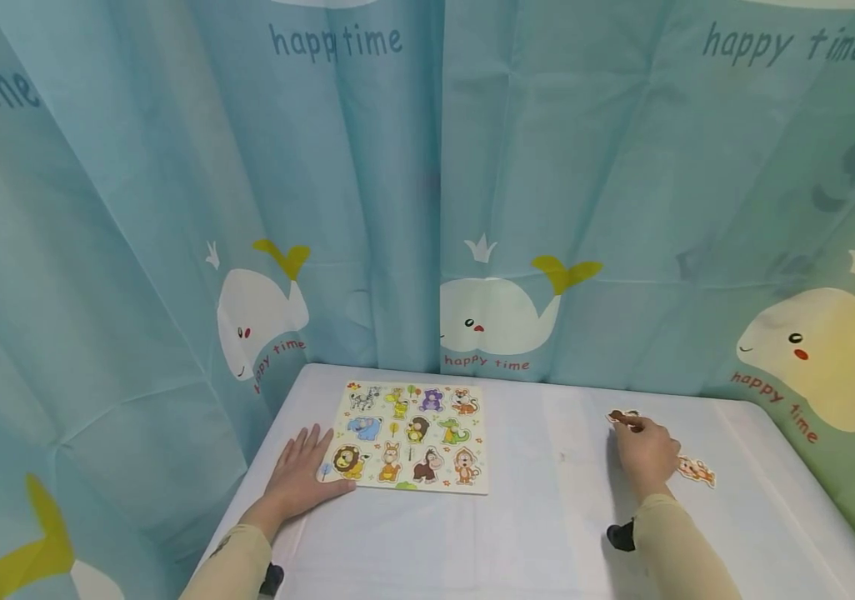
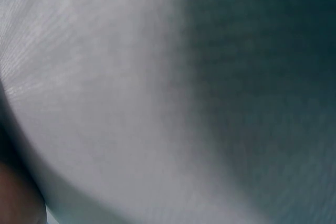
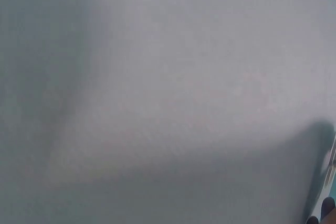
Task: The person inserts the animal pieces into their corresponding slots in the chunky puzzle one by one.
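A puzzle board (image 1: 410,437) with colourful animal figures lies flat on the left half of the table. My left hand (image 1: 303,475) rests at its left edge, fingers spread, with the thumb along the near left corner. Over the right side of the table, my right hand (image 1: 647,454) pinches a small brown puzzle piece (image 1: 613,416), partly hidden by the fingers. Just right of that hand lies an orange and white animal piece (image 1: 697,472). In the left wrist view only a blurred bit of the left hand (image 2: 20,198) shows. Fingertips (image 3: 328,205) edge into the right wrist view's lower right corner.
A white cloth covers the table (image 1: 540,533). Directly behind its far edge hangs a blue curtain (image 1: 397,183) with whale prints, which also runs down the left and right sides. Dark straps show at both wrists.
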{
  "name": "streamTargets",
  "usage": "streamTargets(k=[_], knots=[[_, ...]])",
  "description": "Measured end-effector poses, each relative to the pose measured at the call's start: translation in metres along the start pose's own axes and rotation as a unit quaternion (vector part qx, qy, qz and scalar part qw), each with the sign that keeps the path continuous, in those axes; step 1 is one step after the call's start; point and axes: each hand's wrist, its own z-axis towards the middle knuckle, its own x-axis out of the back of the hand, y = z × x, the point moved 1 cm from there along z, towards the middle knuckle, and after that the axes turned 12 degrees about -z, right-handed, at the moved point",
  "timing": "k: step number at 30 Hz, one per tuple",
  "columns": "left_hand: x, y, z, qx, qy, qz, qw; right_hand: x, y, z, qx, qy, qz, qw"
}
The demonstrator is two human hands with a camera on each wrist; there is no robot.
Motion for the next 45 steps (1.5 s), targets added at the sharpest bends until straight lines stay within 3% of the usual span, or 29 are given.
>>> streamTargets(k=[7,20,45], knots=[[0.001,-0.001,0.001,-0.006,0.003,-0.016,0.9998,0.001,0.001,0.007,-0.027,-0.013,0.015,0.999],[0.009,0.014,-0.003,0.035,-0.029,0.002,0.999,0.0,0.002,0.014,-0.054,-0.028,0.023,0.998],[0.009,0.012,-0.003,0.023,-0.019,-0.001,0.9995,0.001,-0.003,0.024,-0.087,-0.049,0.007,0.995]])
